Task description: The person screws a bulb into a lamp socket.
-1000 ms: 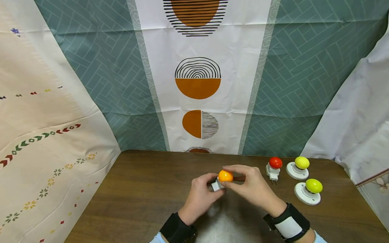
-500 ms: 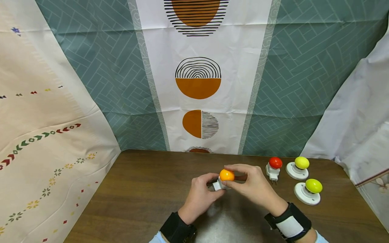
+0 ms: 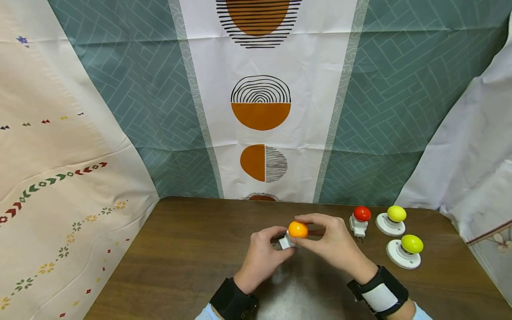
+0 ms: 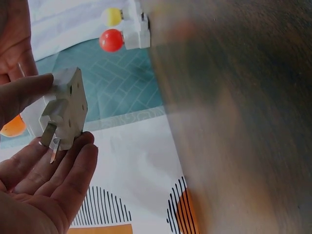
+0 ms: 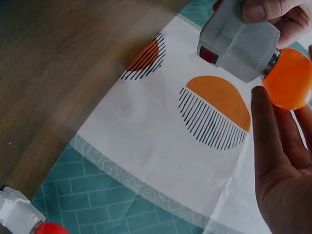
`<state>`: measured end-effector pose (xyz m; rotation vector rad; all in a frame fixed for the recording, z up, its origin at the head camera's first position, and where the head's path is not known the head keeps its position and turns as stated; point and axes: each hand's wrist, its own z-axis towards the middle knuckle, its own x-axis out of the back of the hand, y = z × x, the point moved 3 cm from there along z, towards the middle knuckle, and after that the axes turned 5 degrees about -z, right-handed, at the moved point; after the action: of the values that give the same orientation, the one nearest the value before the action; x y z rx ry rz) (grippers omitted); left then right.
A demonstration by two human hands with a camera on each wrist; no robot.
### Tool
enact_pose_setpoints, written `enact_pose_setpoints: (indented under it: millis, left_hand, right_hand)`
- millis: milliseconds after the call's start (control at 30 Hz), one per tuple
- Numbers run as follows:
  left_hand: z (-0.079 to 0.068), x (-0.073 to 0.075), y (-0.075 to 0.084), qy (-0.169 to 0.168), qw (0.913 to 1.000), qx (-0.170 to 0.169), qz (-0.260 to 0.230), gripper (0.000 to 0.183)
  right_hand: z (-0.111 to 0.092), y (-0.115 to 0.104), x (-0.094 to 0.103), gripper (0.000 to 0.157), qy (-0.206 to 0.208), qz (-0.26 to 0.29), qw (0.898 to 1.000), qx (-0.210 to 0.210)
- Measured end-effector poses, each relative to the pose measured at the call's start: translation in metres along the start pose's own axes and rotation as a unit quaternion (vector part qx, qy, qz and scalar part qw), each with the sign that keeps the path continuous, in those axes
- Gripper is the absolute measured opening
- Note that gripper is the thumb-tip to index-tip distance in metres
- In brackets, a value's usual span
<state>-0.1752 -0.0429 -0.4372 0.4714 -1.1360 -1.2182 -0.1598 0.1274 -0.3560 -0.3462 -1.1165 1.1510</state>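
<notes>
Above the middle of the table, my left hand (image 3: 264, 251) grips a white plug-in lamp socket (image 3: 286, 242) between thumb and fingers. Two flat metal prongs (image 4: 51, 134) stick out of its back in the left wrist view, and a small red switch (image 5: 208, 55) shows on its side in the right wrist view. An orange light bulb (image 3: 298, 229) sits at the socket's mouth, a bit of its metal base visible between them. My right hand (image 3: 336, 242) pinches this bulb with thumb and fingers; how far the base sits inside the socket is hidden.
At the back right of the wooden table (image 3: 192, 249) stands a plug-in socket with a red bulb (image 3: 362, 214). Beside it are two round white lamp holders (image 3: 403, 254) carrying yellow and yellow-green bulbs (image 3: 412, 244). A patterned curtain (image 3: 168, 111) hangs behind the table.
Very little differs. Both hands keep their hold on the socket and the orange bulb, which have shifted only slightly.
</notes>
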Motion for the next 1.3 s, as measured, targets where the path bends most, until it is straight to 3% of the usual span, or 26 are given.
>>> enact_pose_setpoints:
  millis: [200,433,833,1067,1200,1300]
  left_hand:
    - [0.000,0.002,-0.001,-0.001,1.0000,0.005,0.002,0.033]
    - [-0.001,0.001,-0.001,-0.009,0.9996,0.027,0.004,0.035]
    - [-0.001,-0.001,-0.001,0.001,0.9996,0.018,-0.024,0.034]
    - [-0.001,-0.002,0.002,0.014,0.9998,0.011,-0.008,0.034]
    - [-0.001,-0.001,0.003,0.014,0.9998,0.010,-0.010,0.034]
    - [0.000,0.000,0.002,0.012,0.9998,0.014,-0.010,0.034]
  right_hand:
    - [-0.001,0.020,-0.005,0.052,-0.040,0.003,0.999,-0.013]
    - [-0.003,0.038,-0.011,0.048,-0.058,0.018,0.998,-0.008]
    - [-0.004,0.037,-0.011,0.042,-0.004,0.021,1.000,-0.003]
    - [-0.003,0.021,-0.009,0.040,0.036,-0.002,0.999,-0.031]
    - [-0.001,0.008,-0.005,0.043,0.028,0.004,0.999,-0.021]
    - [0.000,0.010,-0.005,0.048,0.009,0.010,1.000,-0.010]
